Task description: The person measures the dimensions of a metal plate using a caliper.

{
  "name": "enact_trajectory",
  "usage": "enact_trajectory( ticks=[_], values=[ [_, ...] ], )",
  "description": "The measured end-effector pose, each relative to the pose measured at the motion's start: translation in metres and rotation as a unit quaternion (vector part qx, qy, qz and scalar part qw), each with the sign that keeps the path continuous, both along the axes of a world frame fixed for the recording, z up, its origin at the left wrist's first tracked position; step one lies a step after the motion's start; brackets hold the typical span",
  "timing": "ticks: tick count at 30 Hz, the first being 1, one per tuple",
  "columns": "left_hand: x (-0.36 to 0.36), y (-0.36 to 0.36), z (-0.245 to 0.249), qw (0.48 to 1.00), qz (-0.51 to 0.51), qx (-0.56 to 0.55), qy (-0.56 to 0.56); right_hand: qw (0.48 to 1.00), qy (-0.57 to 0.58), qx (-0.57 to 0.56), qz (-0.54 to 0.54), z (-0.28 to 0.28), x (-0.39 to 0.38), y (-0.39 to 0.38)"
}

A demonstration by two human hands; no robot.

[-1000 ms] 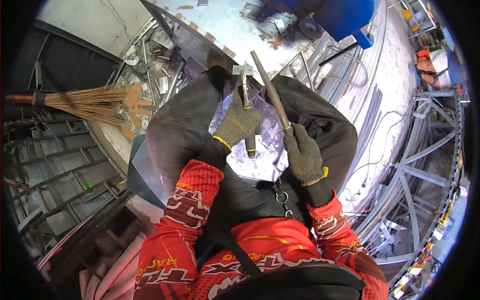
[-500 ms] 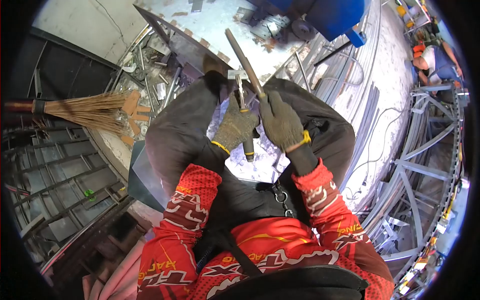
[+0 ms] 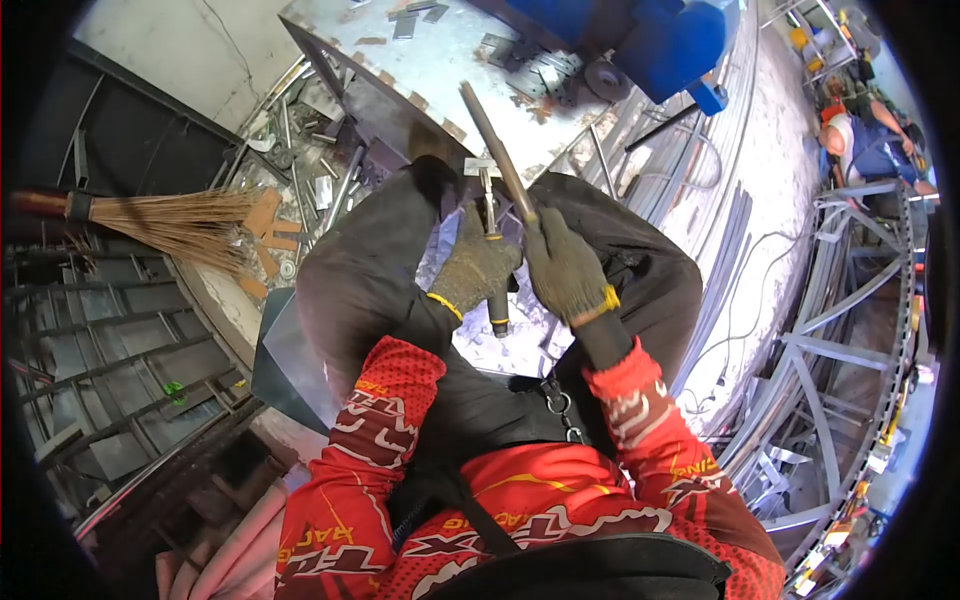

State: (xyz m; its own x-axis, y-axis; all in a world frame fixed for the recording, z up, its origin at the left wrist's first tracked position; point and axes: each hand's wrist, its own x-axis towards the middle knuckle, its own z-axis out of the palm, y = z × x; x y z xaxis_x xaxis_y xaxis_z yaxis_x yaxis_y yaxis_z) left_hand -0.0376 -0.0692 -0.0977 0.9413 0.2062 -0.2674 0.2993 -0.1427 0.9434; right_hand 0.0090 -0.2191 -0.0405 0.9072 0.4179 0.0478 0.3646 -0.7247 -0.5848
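The small metal piece [image 3: 483,166], a flat grey bit shaped somewhat like a T, is held up in the air at the tip of the pliers [image 3: 488,205]. It is in front of the person and between the two spread knees, just over the near edge of the dark metal sheet [image 3: 385,100] that lies on the floor. The gloved left hand [image 3: 478,268] is closed fully around the handles of the pliers, and their dark end sticks out under the fist. It seems the pliers are used so that the fingers stay away from the piece itself. The gloved right hand [image 3: 563,268] is wrapped tightly around the lower end of a brown rod [image 3: 492,145]. The rod rises at a slant and passes just beside the piece. I cannot tell if the two touch. Both hands are close together, almost touching, which probably gives a steadier hold. Loose scrap pieces [image 3: 315,140] lie along the left edge of the sheet, and farther left a broom [image 3: 165,218] lies on its side. At the far edge stands a blue machine [image 3: 670,35]. A grey steel frame [image 3: 830,350] runs along the right side of the floor. Another person [image 3: 860,145] is bent down well apart, at the upper right.
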Motion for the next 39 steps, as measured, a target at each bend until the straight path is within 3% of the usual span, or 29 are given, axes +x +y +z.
enact_trajectory(
  ticks=[1, 2, 3, 6, 7, 9, 10, 11, 12, 13, 16, 20, 22, 26, 27, 28, 29, 31, 32, 34, 35, 37, 39],
  values=[
    [0.0, 0.003, -0.015, 1.0, 0.003, -0.001, 0.0, 0.998, 0.055, -0.03, -0.013, 0.002, -0.013, -0.01],
    [-0.002, 0.005, -0.042, 0.997, -0.06, 0.04, -0.041, 0.998, 0.057, -0.032, -0.012, 0.004, -0.029, -0.018],
    [-0.003, 0.007, -0.047, 0.986, -0.123, 0.08, -0.081, 0.996, 0.075, -0.024, -0.029, 0.008, -0.044, -0.026],
    [-0.002, 0.006, -0.055, 0.978, -0.177, 0.085, -0.066, 0.995, 0.084, -0.029, -0.039, 0.014, -0.038, -0.025],
    [0.0, 0.007, -0.053, 0.977, -0.181, 0.086, -0.068, 0.996, 0.073, -0.041, -0.027, 0.015, -0.024, -0.016],
    [0.002, 0.01, -0.048, 0.949, -0.163, 0.21, -0.172, 0.997, 0.055, -0.039, -0.027, 0.003, 0.006, 0.001],
    [0.002, 0.006, -0.037, 0.926, -0.052, 0.209, -0.31, 0.999, 0.032, -0.025, -0.019, -0.002, 0.021, 0.009],
    [-0.002, 0.002, -0.027, 0.925, -0.051, 0.212, -0.311, 1.0, 0.011, -0.011, -0.011, -0.004, 0.028, 0.014],
    [-0.003, -0.004, 0.017, 0.988, 0.001, 0.057, -0.147, 0.999, 0.009, 0.047, 0.014, -0.001, 0.029, 0.007],
    [-0.003, -0.007, 0.041, 0.993, 0.055, -0.105, 0.026, 0.999, 0.007, 0.045, 0.017, 0.003, 0.025, -0.001],
    [0.005, -0.001, 0.0, 0.979, 0.006, -0.198, 0.05, 0.99, 0.092, 0.081, -0.069, 0.016, -0.004, -0.027],
    [0.001, -0.001, -0.001, 0.977, 0.039, -0.198, 0.064, 0.987, 0.124, 0.054, -0.084, 0.02, -0.035, -0.037],
    [-0.002, 0.006, -0.044, 0.992, -0.113, 0.001, -0.057, 0.992, 0.103, 0.033, -0.061, 0.009, -0.037, -0.032],
    [-0.002, 0.0, -0.069, 0.993, -0.057, 0.1, -0.016, 1.0, 0.011, -0.012, 0.012, 0.002, -0.007, -0.003],
    [-0.004, 0.0, -0.077, 0.983, -0.055, 0.159, -0.077, 0.998, -0.042, -0.006, 0.044, 0.002, 0.006, 0.004],
    [-0.002, 0.001, -0.064, 0.965, -0.054, 0.217, -0.139, 1.0, -0.008, 0.02, -0.006, -0.006, 0.018, 0.012],
    [-0.003, 0.003, -0.051, 0.964, -0.054, 0.22, -0.142, 1.0, -0.011, 0.023, -0.006, -0.008, 0.018, 0.011],
    [-0.001, 0.001, 0.031, 0.997, 0.004, -0.051, 0.052, 1.0, 0.012, 0.005, 0.014, 0.001, 0.011, 0.003],
    [-0.001, 0.0, 0.029, 0.997, 0.006, -0.053, 0.048, 0.998, 0.056, -0.026, -0.016, 0.003, 0.0, -0.004],
    [-0.004, -0.002, 0.016, 0.971, 0.035, -0.217, 0.093, 0.997, 0.063, -0.033, -0.018, 0.009, -0.026, -0.022],
    [-0.004, -0.001, 0.003, 0.971, 0.036, -0.218, 0.092, 0.996, 0.073, -0.037, -0.022, 0.011, -0.035, -0.029],
    [-0.003, 0.005, -0.034, 0.989, -0.123, -0.079, 0.035, 0.998, 0.056, -0.029, -0.02, 0.008, -0.036, -0.031],
    [-0.004, 0.009, -0.053, 0.988, -0.137, -0.069, 0.009, 0.997, 0.074, -0.013, -0.019, 0.006, -0.013, -0.017]
  ],
)
